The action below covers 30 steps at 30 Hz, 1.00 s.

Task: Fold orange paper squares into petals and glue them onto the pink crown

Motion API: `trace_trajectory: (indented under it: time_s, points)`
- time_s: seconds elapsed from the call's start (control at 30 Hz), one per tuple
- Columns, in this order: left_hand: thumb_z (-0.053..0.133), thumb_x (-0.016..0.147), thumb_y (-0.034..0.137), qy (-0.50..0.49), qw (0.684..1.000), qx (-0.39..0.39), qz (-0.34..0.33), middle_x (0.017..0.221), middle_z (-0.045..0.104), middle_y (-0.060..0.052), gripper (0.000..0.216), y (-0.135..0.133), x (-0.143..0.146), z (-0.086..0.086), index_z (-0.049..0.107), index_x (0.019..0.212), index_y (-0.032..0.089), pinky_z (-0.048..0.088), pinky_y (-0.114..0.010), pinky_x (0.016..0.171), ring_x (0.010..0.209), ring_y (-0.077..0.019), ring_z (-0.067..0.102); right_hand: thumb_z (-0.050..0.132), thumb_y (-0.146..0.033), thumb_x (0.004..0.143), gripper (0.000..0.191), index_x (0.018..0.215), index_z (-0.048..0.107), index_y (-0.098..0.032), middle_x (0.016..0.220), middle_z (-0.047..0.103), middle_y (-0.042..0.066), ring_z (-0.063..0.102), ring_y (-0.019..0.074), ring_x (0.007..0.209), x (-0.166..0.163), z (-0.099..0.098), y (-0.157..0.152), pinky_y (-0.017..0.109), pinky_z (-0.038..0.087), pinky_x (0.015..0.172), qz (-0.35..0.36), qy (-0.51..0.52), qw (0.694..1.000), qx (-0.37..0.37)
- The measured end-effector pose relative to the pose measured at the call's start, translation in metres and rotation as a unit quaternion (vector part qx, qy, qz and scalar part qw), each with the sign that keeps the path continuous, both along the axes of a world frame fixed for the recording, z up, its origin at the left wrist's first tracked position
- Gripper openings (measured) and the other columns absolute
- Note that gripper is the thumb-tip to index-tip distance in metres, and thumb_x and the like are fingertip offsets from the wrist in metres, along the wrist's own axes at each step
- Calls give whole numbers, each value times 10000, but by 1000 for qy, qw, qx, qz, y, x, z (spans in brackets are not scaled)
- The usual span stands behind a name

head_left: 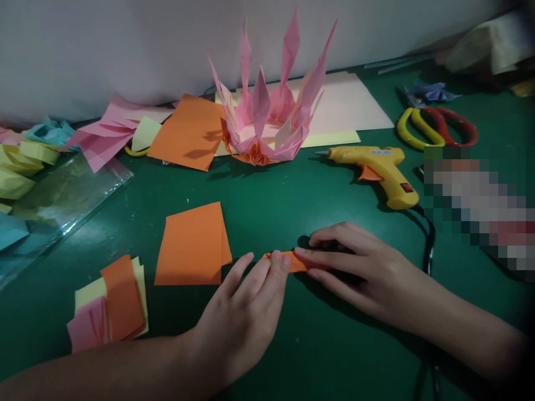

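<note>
Bench (292, 195): a dark green surface on which everything is laid.
Plastic sleeve (62, 200): it is seen flat at the left edge, beside yellow and blue paper pieces.
Pink paper flower (267, 122): it is placed upright at the back, with long points raised upward.
Orange sheets (192, 245): two sheets are stacked in the middle, just left of the hands.
Glue gun (376, 167): it is laid on its side behind the right hand, with the nozzle turned to the left.
Scissors (434, 125): they are seen at the back right, with yellow and red handles.
Left hand (246, 312): the fingers are kept close together and the tips are pressed on the left end of the strip; the thumb is hidden, so a grip cannot be told.
Right hand (363, 273): the fingers are narrowed around the right part of the strip, which is held between thumb and forefinger.
Folded orange strip (295, 260): it is held low on the bench, between both hands.
</note>
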<state>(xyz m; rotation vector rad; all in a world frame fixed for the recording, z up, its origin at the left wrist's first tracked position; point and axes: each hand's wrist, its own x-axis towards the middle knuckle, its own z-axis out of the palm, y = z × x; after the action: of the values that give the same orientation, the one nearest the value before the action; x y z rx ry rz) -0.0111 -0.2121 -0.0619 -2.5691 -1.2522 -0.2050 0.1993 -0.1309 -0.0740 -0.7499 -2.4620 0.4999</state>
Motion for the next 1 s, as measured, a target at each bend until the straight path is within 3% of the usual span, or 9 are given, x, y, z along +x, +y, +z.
trace_trajectory:
  time_s: [0.2,0.47,0.73,0.9,1.0]
  points:
    - [342,882,91,32,999,-15,-19,1256,610,-56,436,0,0,1,530,1275,97,360,-371,994,1144,-210,509,561,-186,871,128,887,688,-198,841,616,50,567,131,734,-6,-5,2,261,495,653,-25,22,999,20]
    - [320,877,49,25,999,-18,-44,1294,586,-82,429,0,1,1,561,1231,78,390,-326,975,1188,-196,521,526,-187,895,152,924,675,-199,846,636,54,583,137,743,-8,-3,0,272,501,652,-27,33,999,12]
    - [313,886,51,-9,998,-3,-62,1201,643,-110,395,4,1,-1,583,1175,45,408,-328,963,1135,-203,572,390,-121,930,277,1050,641,-126,926,691,90,641,174,877,-12,6,-16,309,551,773,10,-23,995,92]
    - [303,885,36,0,999,5,-53,1201,648,-90,404,3,2,2,579,1180,46,402,-327,980,1123,-188,583,392,-63,897,287,988,664,-50,916,699,128,652,196,870,-14,6,-30,328,561,809,-40,-58,991,110]
    - [321,879,35,10,999,7,-51,1199,651,-81,400,2,1,4,582,1182,51,395,-325,996,1127,-184,583,346,-59,904,337,970,677,-56,967,705,131,650,220,915,-11,4,-33,356,556,814,-35,-91,984,150]
